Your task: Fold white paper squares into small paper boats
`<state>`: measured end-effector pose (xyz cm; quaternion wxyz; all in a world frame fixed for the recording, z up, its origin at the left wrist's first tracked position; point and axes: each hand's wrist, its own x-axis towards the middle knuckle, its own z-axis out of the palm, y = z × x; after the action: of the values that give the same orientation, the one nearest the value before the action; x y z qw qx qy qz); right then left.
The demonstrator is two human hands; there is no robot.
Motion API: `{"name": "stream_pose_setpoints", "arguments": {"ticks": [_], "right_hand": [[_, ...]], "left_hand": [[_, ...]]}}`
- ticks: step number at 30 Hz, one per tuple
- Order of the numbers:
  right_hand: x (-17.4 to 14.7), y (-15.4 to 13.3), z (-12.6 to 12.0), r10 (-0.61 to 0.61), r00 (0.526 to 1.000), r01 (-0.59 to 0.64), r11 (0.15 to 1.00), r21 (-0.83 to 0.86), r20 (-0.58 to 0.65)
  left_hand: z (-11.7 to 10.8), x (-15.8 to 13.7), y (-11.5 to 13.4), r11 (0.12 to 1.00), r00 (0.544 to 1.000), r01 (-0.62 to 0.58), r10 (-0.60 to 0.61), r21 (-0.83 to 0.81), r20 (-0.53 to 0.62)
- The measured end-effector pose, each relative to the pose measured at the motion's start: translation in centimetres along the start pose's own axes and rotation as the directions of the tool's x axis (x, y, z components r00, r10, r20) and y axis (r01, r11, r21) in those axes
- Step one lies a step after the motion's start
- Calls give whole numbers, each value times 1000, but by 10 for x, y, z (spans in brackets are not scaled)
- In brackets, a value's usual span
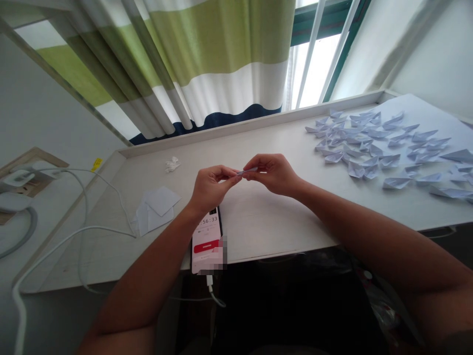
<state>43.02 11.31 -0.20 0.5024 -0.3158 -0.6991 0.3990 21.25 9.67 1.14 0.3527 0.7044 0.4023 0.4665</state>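
Observation:
Between my two hands, above the white desk, is a small folded piece of paper (248, 171), seen nearly edge-on. My left hand (212, 185) pinches its left end between thumb and fingers. The right end is pinched by my right hand (274, 172), the fingertips of both hands almost meeting. Under my left wrist lies a phone (206, 236) showing a timer and a red button, its upper part hidden by the hand. Many folded paper boats (369, 143) stand on the right side of the desk.
A stack of paper sheets (158, 207) lies left of the phone. Farther back sits a crumpled tissue (172, 164). White cables (83, 229) cross the desk's left side from a power outlet (25, 182). A raised edge (207, 132) runs along the back, before a striped curtain (229, 44).

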Motion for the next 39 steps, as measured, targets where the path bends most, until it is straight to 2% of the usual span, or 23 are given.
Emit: {"name": "stream_pose_setpoints", "arguments": {"ticks": [4, 7, 12, 15, 18, 27, 36, 39], "right_hand": [[-1, 1, 1, 27, 999, -29, 998, 51, 22], [-2, 3, 3, 50, 998, -53, 995, 81, 38], [-1, 6, 3, 95, 995, -99, 989, 107, 38], [0, 9, 2, 133, 991, -136, 981, 137, 26], [2, 9, 1, 151, 988, -152, 977, 151, 19], [3, 6, -1, 105, 991, -113, 988, 102, 81], [1, 16, 5, 70, 993, -77, 994, 72, 97], [1, 13, 3, 128, 990, -131, 989, 67, 55]], "left_hand": [[-2, 1, -1, 989, 995, 101, -99, -105, 24], [-5, 2, 0, 983, 988, 142, -134, -115, 78], [-7, 3, 1, 984, 983, 146, -133, -103, 124], [-8, 2, -2, 992, 988, 117, -112, -37, 105], [-9, 0, -3, 996, 986, 86, -90, 34, 140], [-6, 1, 3, 986, 972, 164, -164, 17, 166], [-2, 1, 1, 992, 975, 127, -130, 27, 182], [-2, 1, -2, 995, 986, 80, -89, 61, 145]]}}
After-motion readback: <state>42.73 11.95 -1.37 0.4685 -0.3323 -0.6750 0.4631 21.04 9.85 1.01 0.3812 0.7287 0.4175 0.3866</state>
